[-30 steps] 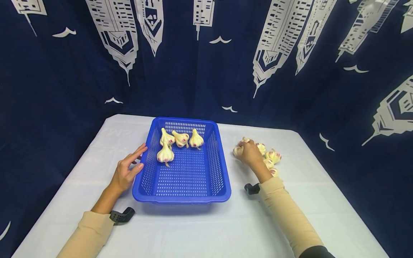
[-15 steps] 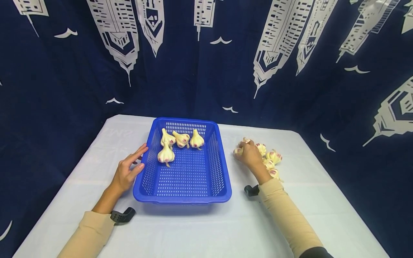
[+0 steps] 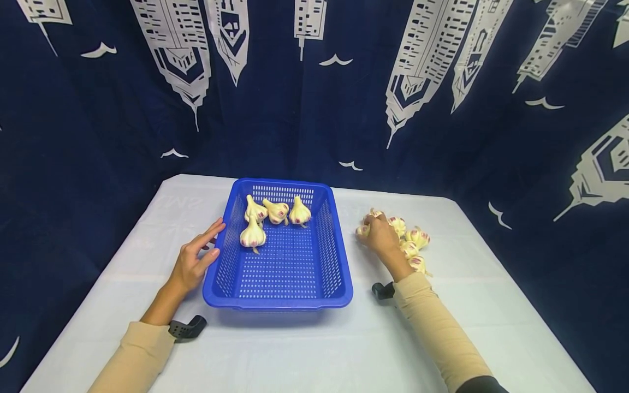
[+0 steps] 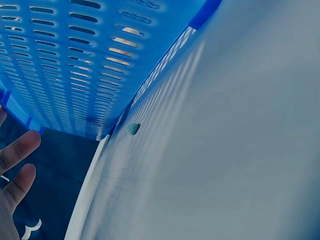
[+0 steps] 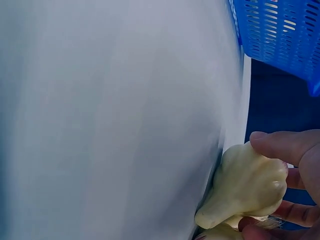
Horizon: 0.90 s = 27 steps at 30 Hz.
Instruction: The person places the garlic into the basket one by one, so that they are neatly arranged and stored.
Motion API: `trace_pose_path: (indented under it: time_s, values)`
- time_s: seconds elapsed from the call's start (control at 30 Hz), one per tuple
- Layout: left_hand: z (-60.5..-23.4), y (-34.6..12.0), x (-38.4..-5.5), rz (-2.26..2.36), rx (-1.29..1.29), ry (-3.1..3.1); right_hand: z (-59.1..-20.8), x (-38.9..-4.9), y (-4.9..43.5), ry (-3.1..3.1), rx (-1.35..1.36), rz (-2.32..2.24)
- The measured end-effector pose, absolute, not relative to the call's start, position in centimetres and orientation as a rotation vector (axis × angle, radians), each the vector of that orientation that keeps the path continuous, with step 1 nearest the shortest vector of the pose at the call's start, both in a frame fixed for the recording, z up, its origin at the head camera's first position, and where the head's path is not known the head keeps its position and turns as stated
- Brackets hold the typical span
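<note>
A blue perforated plastic basket stands on the white-covered table. Inside it, toward the far left, lie several garlic bulbs, pale with purple marks. My left hand rests its fingertips against the basket's left rim, fingers extended and thumb apart. To the right of the basket, my right hand is at a cluster of garlic bulbs. In the right wrist view its thumb lies on one garlic bulb and its fingers curl round the far side; the bulb is still low at the table. The hand partly hides the cluster.
A dark blue curtain with white building prints hangs behind the table. Dark wrist cameras sit at both wrists. A small greenish piece shows near the basket's base in the left wrist view.
</note>
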<state>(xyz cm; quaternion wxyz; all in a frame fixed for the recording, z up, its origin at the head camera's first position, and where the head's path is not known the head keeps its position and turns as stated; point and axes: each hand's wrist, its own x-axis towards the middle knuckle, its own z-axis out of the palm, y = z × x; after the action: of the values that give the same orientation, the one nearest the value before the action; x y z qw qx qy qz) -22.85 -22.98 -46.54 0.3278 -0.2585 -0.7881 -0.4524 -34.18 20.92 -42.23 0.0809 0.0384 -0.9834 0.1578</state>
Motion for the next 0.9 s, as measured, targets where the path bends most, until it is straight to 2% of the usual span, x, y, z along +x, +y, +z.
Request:
trace_pose_path:
  time_s: [0.9]
  values:
    - [-46.7,-23.0,-22.9,-1.168,-0.633,-2.113,-40.3,-33.0,19.9,-2.736,0.214,0.622]
